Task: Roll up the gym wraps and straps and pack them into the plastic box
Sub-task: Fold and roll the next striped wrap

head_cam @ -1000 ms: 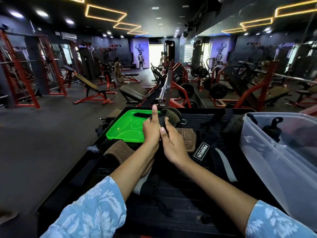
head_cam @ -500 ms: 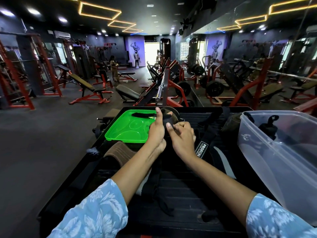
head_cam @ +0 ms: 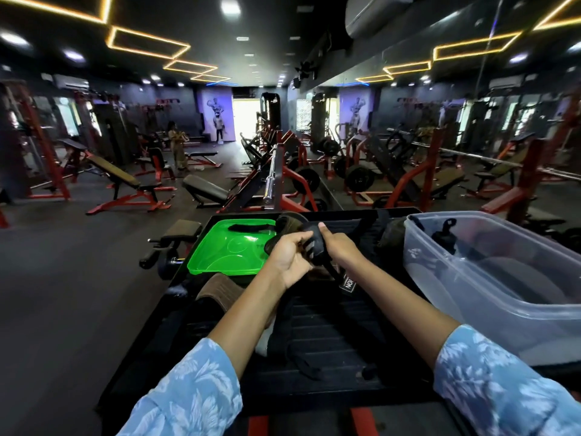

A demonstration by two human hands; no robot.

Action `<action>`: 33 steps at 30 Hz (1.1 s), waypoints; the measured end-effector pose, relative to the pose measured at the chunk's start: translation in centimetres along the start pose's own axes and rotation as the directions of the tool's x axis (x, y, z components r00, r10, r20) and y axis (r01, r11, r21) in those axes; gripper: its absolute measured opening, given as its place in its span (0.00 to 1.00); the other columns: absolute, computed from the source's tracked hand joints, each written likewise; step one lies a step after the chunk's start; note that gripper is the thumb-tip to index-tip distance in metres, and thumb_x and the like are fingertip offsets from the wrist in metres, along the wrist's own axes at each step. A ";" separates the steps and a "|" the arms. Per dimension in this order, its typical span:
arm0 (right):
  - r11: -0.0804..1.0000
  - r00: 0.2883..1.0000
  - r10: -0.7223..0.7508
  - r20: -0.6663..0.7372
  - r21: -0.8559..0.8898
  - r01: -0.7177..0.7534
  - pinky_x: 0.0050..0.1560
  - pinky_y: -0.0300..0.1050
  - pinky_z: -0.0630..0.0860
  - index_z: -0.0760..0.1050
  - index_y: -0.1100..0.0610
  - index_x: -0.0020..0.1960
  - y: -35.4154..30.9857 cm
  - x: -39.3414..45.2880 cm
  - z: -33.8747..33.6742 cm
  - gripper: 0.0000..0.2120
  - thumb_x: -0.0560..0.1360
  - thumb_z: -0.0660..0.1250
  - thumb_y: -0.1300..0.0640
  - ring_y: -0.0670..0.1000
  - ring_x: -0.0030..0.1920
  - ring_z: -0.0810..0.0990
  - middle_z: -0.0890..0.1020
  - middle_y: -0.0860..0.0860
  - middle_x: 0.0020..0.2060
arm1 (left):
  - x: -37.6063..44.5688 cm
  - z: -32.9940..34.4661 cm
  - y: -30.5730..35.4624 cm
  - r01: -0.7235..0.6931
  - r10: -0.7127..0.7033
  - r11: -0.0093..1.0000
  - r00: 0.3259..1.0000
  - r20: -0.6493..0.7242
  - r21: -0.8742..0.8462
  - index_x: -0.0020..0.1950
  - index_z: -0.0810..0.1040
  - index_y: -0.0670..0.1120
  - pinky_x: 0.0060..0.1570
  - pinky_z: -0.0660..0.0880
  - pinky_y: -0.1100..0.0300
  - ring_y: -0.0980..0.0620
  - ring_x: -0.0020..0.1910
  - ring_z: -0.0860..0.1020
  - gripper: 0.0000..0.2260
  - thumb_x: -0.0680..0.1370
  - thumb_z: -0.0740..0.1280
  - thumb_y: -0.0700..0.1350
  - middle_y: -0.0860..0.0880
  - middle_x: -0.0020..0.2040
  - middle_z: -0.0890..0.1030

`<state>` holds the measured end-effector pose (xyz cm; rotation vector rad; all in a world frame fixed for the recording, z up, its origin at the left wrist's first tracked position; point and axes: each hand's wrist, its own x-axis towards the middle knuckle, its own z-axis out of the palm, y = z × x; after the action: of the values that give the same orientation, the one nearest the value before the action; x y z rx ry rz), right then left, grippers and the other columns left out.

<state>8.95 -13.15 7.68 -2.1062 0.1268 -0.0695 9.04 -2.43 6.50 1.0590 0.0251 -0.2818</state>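
We hold a black strap (head_cam: pixel 317 251) between both hands above the middle of the dark bench (head_cam: pixel 333 335); our left hand (head_cam: pixel 287 258) has its fingers curled round the strap's bunched part, and our right hand (head_cam: pixel 338 245) grips it from the other side with the thumb raised over the top; the strap's free end drops from between the hands and carries a small white-lettered label (head_cam: pixel 348 282) just below the right wrist. The clear plastic box (head_cam: pixel 465 278) stands on the right of the bench, open at the top, with a dark strap (head_cam: pixel 445 236) lying against its far inner wall; what else lies inside we cannot tell through the cloudy plastic. A green lid (head_cam: pixel 226 250) lies flat on the far left of the bench, a black strap (head_cam: pixel 248 227) resting across its far edge; a brown padded wrap (head_cam: pixel 290 223) sits just beyond our left hand, touching the lid's right corner. Another brown wrap (head_cam: pixel 221 289) lies under our left forearm, near the lid's near edge; loose black webbing (head_cam: pixel 298 357) trails across the bench between our two floral blue sleeves (head_cam: pixel 188 394). Red gym machines (head_cam: pixel 125 190) fill the room beyond.
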 end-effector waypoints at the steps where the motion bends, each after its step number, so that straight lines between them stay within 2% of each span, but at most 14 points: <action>1: 0.999 1.000 -0.011 -0.009 -0.040 0.010 0.44 0.42 0.65 0.78 0.64 0.47 -0.4 -0.5 -0.3 0.30 0.80 0.49 0.41 0.54 0.45 0.75 0.77 0.55 0.42 | -0.2 0.0 -0.1 0.007 -0.007 1.000 1.000 0.029 -0.019 0.42 0.75 0.41 0.38 0.75 0.57 0.51 0.31 0.79 0.09 0.79 0.56 0.39 0.46 0.34 0.79; 3: 0.990 0.996 -0.077 -0.052 -0.120 0.070 0.41 0.44 0.64 0.77 0.61 0.40 -0.8 -1.3 -1.1 0.29 0.80 0.50 0.40 0.52 0.38 0.72 0.74 0.52 0.35 | -1.2 0.6 -0.1 -0.017 0.020 0.999 0.997 0.072 -0.050 0.41 0.74 0.41 0.39 0.75 0.58 0.52 0.31 0.79 0.10 0.80 0.56 0.39 0.47 0.32 0.79; 5: 0.988 0.985 -0.154 -0.075 -0.009 0.154 0.39 0.44 0.63 0.67 0.56 0.32 -0.7 -2.2 -2.2 0.23 0.79 0.56 0.42 0.49 0.35 0.71 0.71 0.50 0.31 | -2.3 1.3 -0.1 -0.042 0.051 0.996 0.993 0.111 -0.080 0.41 0.74 0.41 0.36 0.78 0.60 0.54 0.30 0.80 0.10 0.81 0.57 0.39 0.47 0.31 0.81; 8: 0.950 0.955 -0.265 0.129 0.206 0.236 0.44 0.39 0.68 0.71 0.57 0.44 -0.8 -3.8 -4.3 0.07 0.75 0.67 0.55 0.47 0.42 0.73 0.74 0.51 0.39 | -3.3 2.3 -0.2 -0.088 0.102 0.986 0.990 0.093 -0.142 0.44 0.76 0.40 0.39 0.79 0.56 0.52 0.36 0.81 0.07 0.79 0.61 0.41 0.45 0.36 0.82; 10: 0.951 0.935 -0.289 0.208 0.176 0.255 0.43 0.35 0.70 0.72 0.58 0.52 -0.7 -4.3 -5.5 0.11 0.72 0.71 0.60 0.47 0.43 0.75 0.76 0.53 0.42 | -3.7 2.8 -0.3 -0.088 0.101 0.986 0.991 0.088 -0.141 0.47 0.77 0.40 0.40 0.80 0.54 0.50 0.39 0.81 0.07 0.78 0.64 0.44 0.42 0.44 0.82; 15: 0.960 0.948 -0.280 0.150 0.040 0.277 0.49 0.44 0.70 0.76 0.57 0.49 -1.0 -3.7 -8.8 0.12 0.68 0.75 0.60 0.51 0.44 0.76 0.78 0.54 0.41 | -4.4 5.0 -1.4 0.038 -0.027 0.986 0.997 -0.066 0.164 0.46 0.77 0.47 0.41 0.77 0.55 0.50 0.39 0.76 0.14 0.73 0.68 0.58 0.45 0.42 0.78; 17: 0.962 0.953 -0.274 0.130 0.015 0.274 0.49 0.45 0.70 0.77 0.59 0.50 -1.1 -3.4 -10.3 0.13 0.68 0.74 0.62 0.52 0.45 0.76 0.79 0.54 0.41 | -4.4 6.2 -1.9 0.080 -0.061 0.965 0.995 -0.084 0.250 0.46 0.76 0.49 0.45 0.76 0.55 0.51 0.40 0.75 0.17 0.72 0.67 0.63 0.46 0.42 0.78; 19: 0.965 0.959 -0.262 0.106 -0.004 0.264 0.53 0.48 0.72 0.76 0.58 0.49 -1.0 -3.0 -12.1 0.12 0.68 0.73 0.64 0.54 0.47 0.77 0.79 0.53 0.40 | -4.1 7.4 -2.4 0.070 -0.050 0.942 0.996 -0.069 0.329 0.46 0.77 0.51 0.41 0.74 0.58 0.52 0.39 0.74 0.17 0.72 0.65 0.64 0.48 0.41 0.79; 22: 0.964 0.959 -0.265 0.103 -0.002 0.266 0.57 0.48 0.72 0.76 0.57 0.47 -0.6 -2.8 -15.4 0.09 0.69 0.70 0.67 0.53 0.49 0.77 0.79 0.53 0.41 | -3.3 9.9 -2.8 0.049 -0.058 0.905 0.998 0.007 0.422 0.48 0.76 0.52 0.36 0.69 0.61 0.54 0.36 0.72 0.13 0.76 0.62 0.60 0.49 0.40 0.81; 24: 0.960 0.957 -0.264 0.122 -0.058 0.273 0.51 0.41 0.72 0.77 0.60 0.51 -0.3 -3.0 -17.8 0.10 0.70 0.69 0.68 0.50 0.47 0.76 0.79 0.54 0.43 | -3.0 11.9 -3.0 0.044 -0.073 0.880 0.996 0.043 0.472 0.45 0.75 0.51 0.37 0.68 0.61 0.54 0.38 0.72 0.11 0.77 0.61 0.56 0.50 0.40 0.81; 26: 0.955 0.957 -0.255 0.135 -0.123 0.271 0.46 0.41 0.72 0.77 0.63 0.54 0.3 -3.1 -20.8 0.13 0.70 0.69 0.68 0.49 0.45 0.75 0.79 0.54 0.43 | -2.5 14.7 -3.6 0.013 -0.044 0.850 0.998 0.045 0.526 0.44 0.75 0.50 0.38 0.68 0.61 0.54 0.39 0.73 0.09 0.77 0.60 0.54 0.50 0.41 0.80; 29: 0.949 0.965 -0.232 0.122 -0.189 0.252 0.48 0.45 0.74 0.78 0.63 0.54 1.6 -2.6 -24.4 0.14 0.68 0.71 0.67 0.50 0.44 0.76 0.80 0.53 0.42 | -1.6 18.7 -4.7 -0.091 0.094 0.775 0.995 0.028 0.626 0.46 0.78 0.45 0.40 0.69 0.58 0.49 0.39 0.75 0.07 0.74 0.65 0.47 0.46 0.42 0.79; 31: 0.923 0.974 -0.198 0.112 -0.314 0.223 0.40 0.40 0.74 0.78 0.61 0.53 2.7 -2.0 -26.1 0.14 0.67 0.73 0.66 0.48 0.38 0.75 0.78 0.50 0.38 | -1.0 20.6 -5.8 -0.149 0.203 0.653 0.979 0.018 0.743 0.43 0.80 0.39 0.39 0.73 0.54 0.41 0.39 0.77 0.07 0.72 0.63 0.39 0.38 0.41 0.79; 33: 0.867 0.980 -0.166 0.109 -0.458 0.198 0.33 0.39 0.71 0.78 0.60 0.52 3.8 -1.2 -27.0 0.15 0.67 0.74 0.65 0.46 0.34 0.73 0.76 0.49 0.36 | 0.2 21.4 -6.9 -0.156 0.307 0.549 0.951 -0.024 0.821 0.48 0.78 0.32 0.49 0.76 0.47 0.34 0.51 0.76 0.12 0.70 0.60 0.38 0.32 0.51 0.78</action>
<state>4.84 -37.97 18.28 -2.5991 -0.1100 -0.0886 5.18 -24.05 11.13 2.0084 -0.1112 0.0757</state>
